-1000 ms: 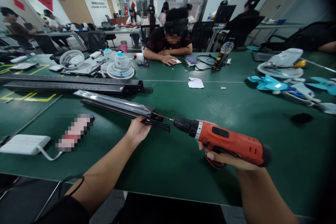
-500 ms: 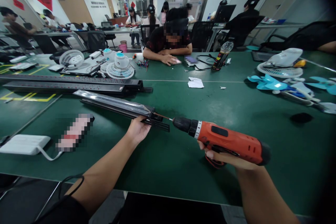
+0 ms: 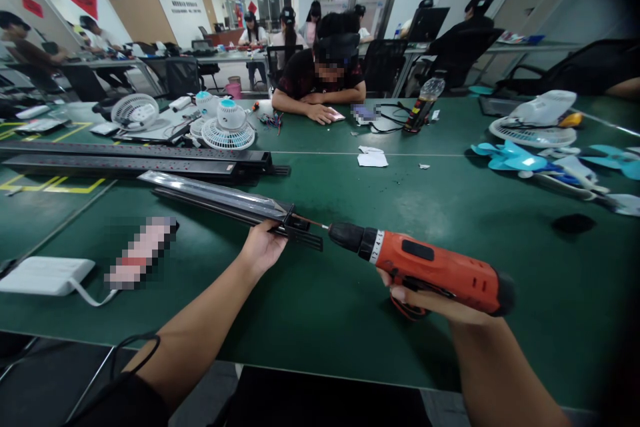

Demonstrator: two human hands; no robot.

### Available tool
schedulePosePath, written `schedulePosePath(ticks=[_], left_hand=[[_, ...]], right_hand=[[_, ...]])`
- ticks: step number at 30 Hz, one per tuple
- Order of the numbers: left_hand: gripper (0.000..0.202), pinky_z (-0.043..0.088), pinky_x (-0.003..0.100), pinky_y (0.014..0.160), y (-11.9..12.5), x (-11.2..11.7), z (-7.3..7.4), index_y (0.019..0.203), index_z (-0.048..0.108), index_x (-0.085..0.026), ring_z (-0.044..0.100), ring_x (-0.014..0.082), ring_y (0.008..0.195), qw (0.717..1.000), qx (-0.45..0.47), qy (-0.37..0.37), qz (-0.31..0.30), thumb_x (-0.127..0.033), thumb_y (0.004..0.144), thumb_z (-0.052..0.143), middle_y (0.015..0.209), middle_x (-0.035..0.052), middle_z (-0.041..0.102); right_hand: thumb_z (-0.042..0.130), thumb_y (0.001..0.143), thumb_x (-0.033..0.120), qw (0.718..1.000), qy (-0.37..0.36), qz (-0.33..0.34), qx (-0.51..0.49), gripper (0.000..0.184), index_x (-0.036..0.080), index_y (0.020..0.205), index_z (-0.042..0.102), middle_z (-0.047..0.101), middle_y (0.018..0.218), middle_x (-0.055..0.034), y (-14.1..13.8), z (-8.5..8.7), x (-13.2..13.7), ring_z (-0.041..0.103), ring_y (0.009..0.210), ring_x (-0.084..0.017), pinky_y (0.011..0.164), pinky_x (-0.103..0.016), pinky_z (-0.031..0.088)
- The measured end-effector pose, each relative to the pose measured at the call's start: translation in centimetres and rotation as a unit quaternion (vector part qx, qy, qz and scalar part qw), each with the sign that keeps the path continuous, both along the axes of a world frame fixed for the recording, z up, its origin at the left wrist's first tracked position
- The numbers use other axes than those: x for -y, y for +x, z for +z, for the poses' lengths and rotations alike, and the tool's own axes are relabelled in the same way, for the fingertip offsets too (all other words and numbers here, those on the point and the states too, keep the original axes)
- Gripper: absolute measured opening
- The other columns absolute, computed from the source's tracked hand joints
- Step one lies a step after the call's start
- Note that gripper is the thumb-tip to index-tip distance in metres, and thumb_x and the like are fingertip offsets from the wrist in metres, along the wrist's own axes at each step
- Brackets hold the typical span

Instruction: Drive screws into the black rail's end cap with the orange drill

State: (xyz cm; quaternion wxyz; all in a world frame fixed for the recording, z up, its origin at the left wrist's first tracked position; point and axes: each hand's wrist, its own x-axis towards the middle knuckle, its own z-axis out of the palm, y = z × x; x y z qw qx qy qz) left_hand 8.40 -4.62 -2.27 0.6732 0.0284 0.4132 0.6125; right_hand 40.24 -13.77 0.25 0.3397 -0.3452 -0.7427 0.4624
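Observation:
My left hand (image 3: 264, 250) is closed around the near end of a long black metal rail (image 3: 210, 203), which has a clear plastic strip along its top. Wrapped round the grip of an orange cordless drill (image 3: 440, 267), my right hand (image 3: 420, 297) points the tool leftward. From the black chuck a long thin bit (image 3: 313, 221) reaches to the rail's end, close to my left fingertips. Whether the bit's tip sits on a screw is too small to tell. The drill's lower grip is partly hidden by my hand.
More black rails (image 3: 135, 163) lie behind at the left. Nearer me are a white power bank (image 3: 47, 275) and a blurred phone (image 3: 143, 253) on a cable. Fan parts (image 3: 227, 130), blue fan blades (image 3: 515, 157), a bottle (image 3: 425, 103) and paper (image 3: 373, 157) lie farther back. A person (image 3: 320, 80) leans on the table opposite.
Both hands, the drill and the rail hold nearly the same positions. The view has shifted very slightly.

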Motion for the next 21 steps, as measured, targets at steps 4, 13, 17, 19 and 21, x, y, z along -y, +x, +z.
schedulePosePath(ticks=[4, 13, 17, 19, 21], left_hand=[[0.041, 0.065, 0.026, 0.075, -0.01, 0.02, 0.00, 0.113, 0.075, -0.010, 0.077, 0.0186, 0.074, 1.000, 0.002, 0.006, -0.007, 0.006, 0.084, 0.053, 0.080, 0.0075, 0.078], [0.038, 0.065, 0.026, 0.077, -0.24, 0.15, 0.06, 0.112, 0.074, -0.010, 0.077, 0.0196, 0.080, 1.000, -0.009, -0.006, -0.024, 0.005, 0.084, 0.052, 0.085, 0.0090, 0.078], [0.036, 0.064, 0.026, 0.077, -0.22, 0.26, 0.22, 0.108, 0.074, -0.011, 0.077, 0.0190, 0.080, 1.000, -0.009, -0.007, -0.023, 0.005, 0.085, 0.053, 0.085, 0.0084, 0.078], [0.036, 0.064, 0.026, 0.077, -0.13, 0.33, 0.39, 0.108, 0.074, -0.012, 0.078, 0.0187, 0.081, 1.000, -0.006, -0.007, -0.024, 0.005, 0.085, 0.052, 0.087, 0.0080, 0.078], [0.035, 0.065, 0.026, 0.078, -0.02, 0.37, 0.52, 0.106, 0.074, -0.012, 0.078, 0.0187, 0.080, 1.000, -0.007, -0.007, -0.017, 0.005, 0.086, 0.051, 0.086, 0.0082, 0.078]], right_hand=[[0.071, 0.103, 0.030, 1.000, -0.013, 0.006, -0.010, 0.011, 0.021, 0.107, 0.071, 0.070, 0.088, -0.0044, -0.11, -0.04, 0.09, 0.065, 0.056, -0.012, 0.049, -0.022, 0.060], [0.070, 0.103, 0.029, 1.000, -0.012, 0.019, -0.002, 0.010, 0.020, 0.107, 0.071, 0.068, 0.085, -0.0030, -0.16, 0.42, -0.04, 0.065, 0.054, -0.012, 0.049, -0.024, 0.061], [0.071, 0.102, 0.028, 1.000, 0.021, 0.003, 0.014, 0.010, 0.020, 0.107, 0.072, 0.071, 0.089, -0.0053, -0.18, 0.46, -0.05, 0.068, 0.061, -0.014, 0.053, -0.025, 0.063], [0.071, 0.102, 0.027, 0.999, 0.034, 0.000, 0.015, 0.009, 0.021, 0.108, 0.072, 0.072, 0.091, -0.0060, -0.21, 0.42, -0.07, 0.071, 0.068, -0.015, 0.057, -0.025, 0.064], [0.070, 0.102, 0.025, 0.999, 0.044, 0.006, 0.019, 0.008, 0.021, 0.108, 0.072, 0.072, 0.091, -0.0059, -0.19, 0.32, -0.11, 0.072, 0.072, -0.016, 0.060, -0.025, 0.065]])
